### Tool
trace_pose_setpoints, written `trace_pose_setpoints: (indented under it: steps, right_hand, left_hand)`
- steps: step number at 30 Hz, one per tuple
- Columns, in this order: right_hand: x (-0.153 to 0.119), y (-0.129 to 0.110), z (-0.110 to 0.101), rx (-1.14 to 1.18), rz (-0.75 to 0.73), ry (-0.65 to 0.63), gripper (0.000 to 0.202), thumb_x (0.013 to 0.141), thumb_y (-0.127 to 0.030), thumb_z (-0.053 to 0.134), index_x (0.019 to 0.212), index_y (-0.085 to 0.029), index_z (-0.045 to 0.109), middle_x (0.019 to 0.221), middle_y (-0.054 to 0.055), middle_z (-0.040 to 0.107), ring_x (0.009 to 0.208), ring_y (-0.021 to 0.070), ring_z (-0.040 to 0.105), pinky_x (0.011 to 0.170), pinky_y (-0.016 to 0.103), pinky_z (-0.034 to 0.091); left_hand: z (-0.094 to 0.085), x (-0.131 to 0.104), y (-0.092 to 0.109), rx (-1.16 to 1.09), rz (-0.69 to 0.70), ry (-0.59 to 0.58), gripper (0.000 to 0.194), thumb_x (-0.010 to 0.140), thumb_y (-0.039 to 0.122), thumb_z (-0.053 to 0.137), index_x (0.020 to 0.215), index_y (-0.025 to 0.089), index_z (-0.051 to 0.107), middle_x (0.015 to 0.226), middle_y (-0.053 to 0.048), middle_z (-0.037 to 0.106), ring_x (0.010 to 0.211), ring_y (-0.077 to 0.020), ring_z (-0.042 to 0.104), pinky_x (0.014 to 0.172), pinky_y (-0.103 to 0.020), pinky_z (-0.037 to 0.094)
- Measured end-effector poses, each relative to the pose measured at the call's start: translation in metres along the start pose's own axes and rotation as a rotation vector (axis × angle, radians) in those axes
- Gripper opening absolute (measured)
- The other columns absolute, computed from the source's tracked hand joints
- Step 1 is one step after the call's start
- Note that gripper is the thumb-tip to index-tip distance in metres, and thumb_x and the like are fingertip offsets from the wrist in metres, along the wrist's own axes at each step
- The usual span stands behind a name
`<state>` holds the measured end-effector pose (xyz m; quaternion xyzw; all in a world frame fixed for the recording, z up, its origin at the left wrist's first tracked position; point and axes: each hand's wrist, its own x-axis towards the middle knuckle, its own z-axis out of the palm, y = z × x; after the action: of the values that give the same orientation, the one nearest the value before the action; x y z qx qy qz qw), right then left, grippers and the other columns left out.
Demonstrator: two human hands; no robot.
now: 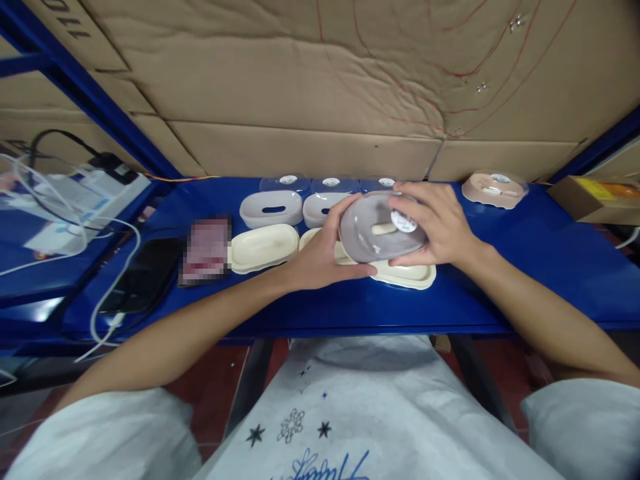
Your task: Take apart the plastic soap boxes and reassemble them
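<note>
A grey oval plastic soap box (357, 233) with a clear lid and a round white label is held up over the bench, tilted towards me. My left hand (325, 253) grips its left end, and my right hand (443, 223) wraps its right end, fingers over the lid. Beneath it lie shallow cream trays (265, 248), one partly hidden by my left hand and the box. Behind them stand pale oval shells (270, 217) with a slot in the middle. Clear lids (286, 183) with round labels form the back row.
The blue bench (310, 310) backs onto a cardboard wall (280, 87). At left are a power strip (90, 200) with loose white cables, a dark phone (145, 273) and a blurred-out pink item (206, 250). A beige lidded box (493, 191) and a cardboard carton (595, 203) sit at right.
</note>
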<state>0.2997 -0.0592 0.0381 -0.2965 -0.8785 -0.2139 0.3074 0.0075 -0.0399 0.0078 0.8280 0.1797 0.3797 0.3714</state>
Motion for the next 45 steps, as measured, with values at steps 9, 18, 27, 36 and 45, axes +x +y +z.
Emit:
trace_pose_setpoints:
  steps: [9, 18, 27, 36, 45]
  right_hand:
    - [-0.006, 0.000, 0.017, 0.203, 0.053, 0.003, 0.105, 0.079, -0.092, 0.070, 0.166, -0.037, 0.044, 0.157, 0.011, 0.061, 0.137, 0.0430, 0.062, 0.112, 0.060, 0.046]
    - [-0.003, -0.001, 0.025, 0.488, 0.276, 0.065, 0.090, 0.091, -0.091, 0.054, 0.161, -0.036, 0.050, 0.156, 0.008, 0.063, 0.143, 0.0376, 0.061, 0.120, 0.057, 0.050]
    - [-0.041, 0.094, 0.042, 0.120, 0.810, 0.008, 0.089, 0.092, -0.074, 0.066, 0.160, -0.021, 0.044, 0.161, 0.018, 0.054, 0.151, 0.0370, 0.051, 0.128, 0.058, 0.040]
    - [-0.071, 0.127, 0.062, -0.112, 1.097, -0.299, 0.076, 0.091, -0.059, 0.066, 0.153, -0.016, 0.056, 0.159, 0.023, 0.056, 0.152, 0.0478, 0.045, 0.124, 0.069, 0.037]
    - [-0.063, 0.113, 0.057, -0.110, 1.034, -0.333, 0.064, 0.093, -0.031, 0.056, 0.157, -0.027, 0.057, 0.175, 0.015, 0.039, 0.160, 0.0478, 0.033, 0.122, 0.079, 0.029]
  left_hand:
    - [-0.002, 0.001, 0.004, 0.050, -0.034, 0.011, 0.109, 0.075, 0.060, 0.097, 0.159, 0.030, 0.034, 0.168, -0.016, 0.041, 0.157, -0.0412, 0.043, 0.129, -0.060, 0.038]
    - [-0.002, 0.002, 0.000, 0.017, -0.115, 0.038, 0.106, 0.074, 0.061, 0.096, 0.158, 0.029, 0.039, 0.168, -0.015, 0.045, 0.155, -0.0405, 0.046, 0.128, -0.058, 0.040]
    - [-0.004, 0.002, 0.004, 0.064, -0.081, -0.009, 0.111, 0.074, 0.062, 0.096, 0.162, 0.030, 0.036, 0.171, -0.015, 0.041, 0.158, -0.0424, 0.041, 0.129, -0.057, 0.038]
    - [-0.002, 0.002, 0.006, 0.119, -0.010, -0.061, 0.111, 0.076, 0.063, 0.095, 0.163, 0.028, 0.037, 0.169, -0.017, 0.044, 0.156, -0.0431, 0.045, 0.129, -0.058, 0.039]
    - [-0.003, 0.002, 0.006, 0.133, -0.005, -0.074, 0.112, 0.076, 0.063, 0.095, 0.165, 0.028, 0.036, 0.170, -0.018, 0.043, 0.156, -0.0445, 0.044, 0.129, -0.061, 0.038]
